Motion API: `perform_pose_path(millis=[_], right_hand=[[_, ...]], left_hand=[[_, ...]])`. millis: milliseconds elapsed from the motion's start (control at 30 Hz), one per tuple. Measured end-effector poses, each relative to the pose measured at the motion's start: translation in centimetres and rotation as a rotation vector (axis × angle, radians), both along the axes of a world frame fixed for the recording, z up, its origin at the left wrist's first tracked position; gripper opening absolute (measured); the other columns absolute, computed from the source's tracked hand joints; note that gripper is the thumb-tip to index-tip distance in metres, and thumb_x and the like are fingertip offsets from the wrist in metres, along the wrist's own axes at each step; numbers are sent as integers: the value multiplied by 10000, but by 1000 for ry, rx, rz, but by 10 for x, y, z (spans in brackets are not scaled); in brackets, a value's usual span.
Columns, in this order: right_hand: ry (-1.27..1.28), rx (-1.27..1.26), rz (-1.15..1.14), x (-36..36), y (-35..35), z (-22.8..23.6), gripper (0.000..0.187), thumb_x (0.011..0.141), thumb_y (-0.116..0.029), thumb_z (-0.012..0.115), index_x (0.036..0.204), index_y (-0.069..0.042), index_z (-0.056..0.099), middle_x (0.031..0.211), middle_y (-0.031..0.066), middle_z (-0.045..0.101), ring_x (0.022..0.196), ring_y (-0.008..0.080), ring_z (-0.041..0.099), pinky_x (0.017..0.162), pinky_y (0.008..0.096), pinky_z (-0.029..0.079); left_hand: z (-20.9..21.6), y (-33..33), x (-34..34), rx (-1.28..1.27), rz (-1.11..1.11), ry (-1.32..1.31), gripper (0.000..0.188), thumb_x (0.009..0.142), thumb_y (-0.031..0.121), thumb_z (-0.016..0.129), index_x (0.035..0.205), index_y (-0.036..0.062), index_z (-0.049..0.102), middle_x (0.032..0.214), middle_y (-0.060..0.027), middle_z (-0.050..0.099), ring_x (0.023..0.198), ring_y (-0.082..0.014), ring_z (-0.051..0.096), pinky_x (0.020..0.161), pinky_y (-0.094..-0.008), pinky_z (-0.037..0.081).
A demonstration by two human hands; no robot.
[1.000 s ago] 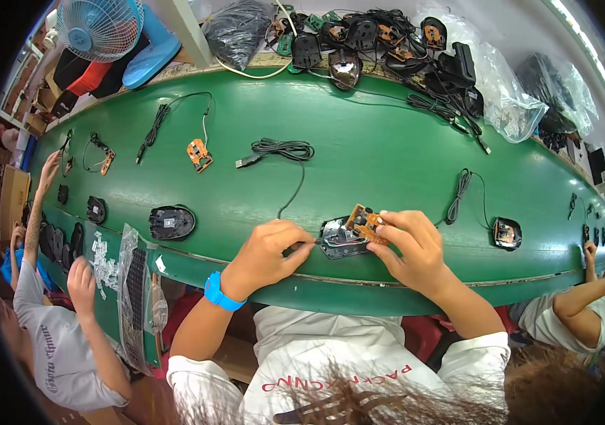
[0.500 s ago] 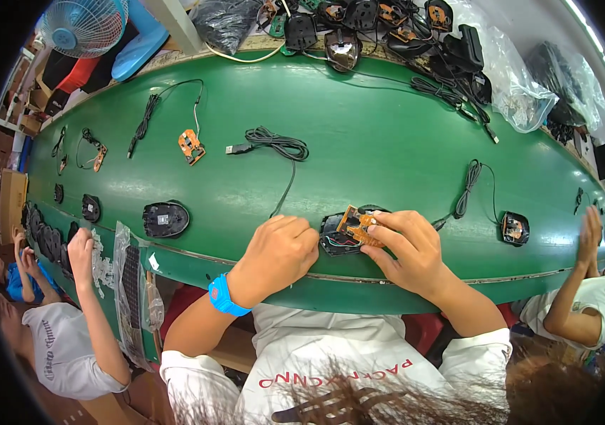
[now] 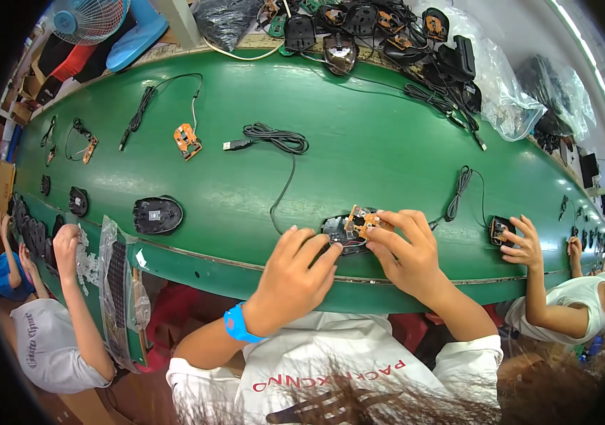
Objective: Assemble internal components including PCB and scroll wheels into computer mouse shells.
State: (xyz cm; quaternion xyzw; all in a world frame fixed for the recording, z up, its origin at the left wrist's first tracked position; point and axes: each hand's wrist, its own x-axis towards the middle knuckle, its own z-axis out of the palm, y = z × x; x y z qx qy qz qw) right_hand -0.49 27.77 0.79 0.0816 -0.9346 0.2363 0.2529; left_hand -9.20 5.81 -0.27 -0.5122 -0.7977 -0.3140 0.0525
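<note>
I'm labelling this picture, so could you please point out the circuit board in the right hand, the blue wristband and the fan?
Held circuit board [image 3: 360, 222], head view: its orange upper face.
Blue wristband [image 3: 238, 324], head view: the band's middle.
Fan [image 3: 84, 20], head view: its wire cage.

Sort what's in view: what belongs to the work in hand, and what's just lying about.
Work in hand:
orange circuit board, held by the right hand
black mouse base partly beneath it
black cable leading toward the left hand

Seemingly not part of it:
fan
bagged keyboard
clear plastic bag
</note>
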Motion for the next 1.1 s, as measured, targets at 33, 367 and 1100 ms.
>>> perform_pose_path(millis=[33, 367, 1100], right_hand=[[-12, 4, 4, -1, 0, 0, 369, 694, -44, 858, 1034, -92, 724, 1167, 115, 680, 944, 316, 624, 754, 399, 542], [-90, 34, 265, -13, 15, 6, 362, 738, 8, 776, 1080, -107, 742, 1198, 126, 669, 990, 327, 628, 784, 393, 568], [-282, 366, 465, -16, 28, 11, 485, 736, -92, 694, 1214, -11, 683, 1335, 171, 599, 1150, 324, 609, 981, 424, 540]], left_hand=[[-5, 2, 6, -24, 14, 5, 377, 778, 116, 765, 1142, 40, 701, 1161, -142, 626, 1137, -362, 587, 1023, -538, 456], [-12, 7, 24, -96, 127, 11, 382, 820, 158, 714, 1181, 33, 696, 1276, -168, 570, 1205, -378, 531, 1059, -570, 418], [-9, -7, 9, 16, -27, -57, 476, 732, 28, 641, 1205, 53, 689, 1354, -172, 585, 1250, -421, 545, 1068, -616, 422]])
